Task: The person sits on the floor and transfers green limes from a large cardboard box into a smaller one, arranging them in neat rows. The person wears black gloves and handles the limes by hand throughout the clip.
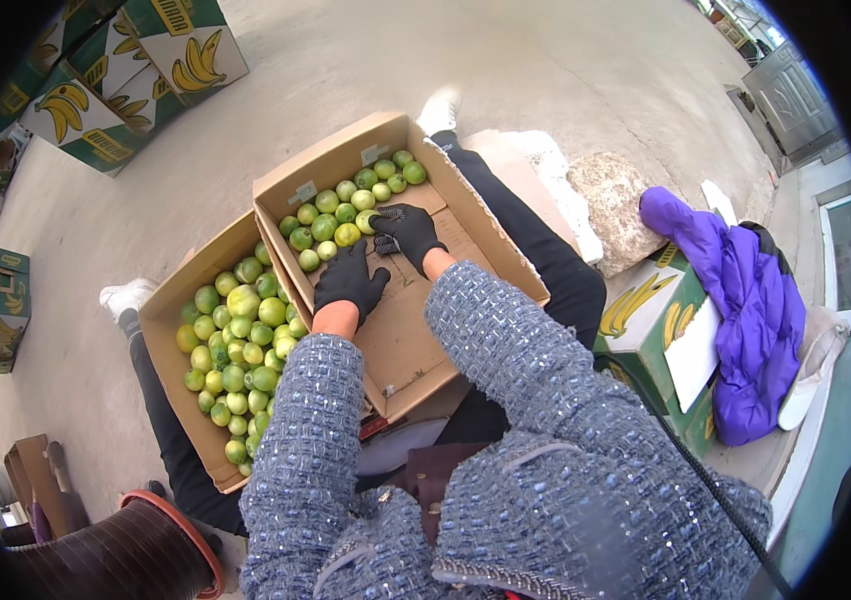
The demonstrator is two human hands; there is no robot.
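Head view: green fruit just beside right-hand fingers.

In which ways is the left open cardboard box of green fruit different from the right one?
The left box has fruit over most of its visible inside, while the right box shows much bare cardboard. The left box's fruit looks piled; the right box's fruit lies in rough rows. The left hand and right hand are over the right box, not the left box. Both boxes are brown and open-topped.
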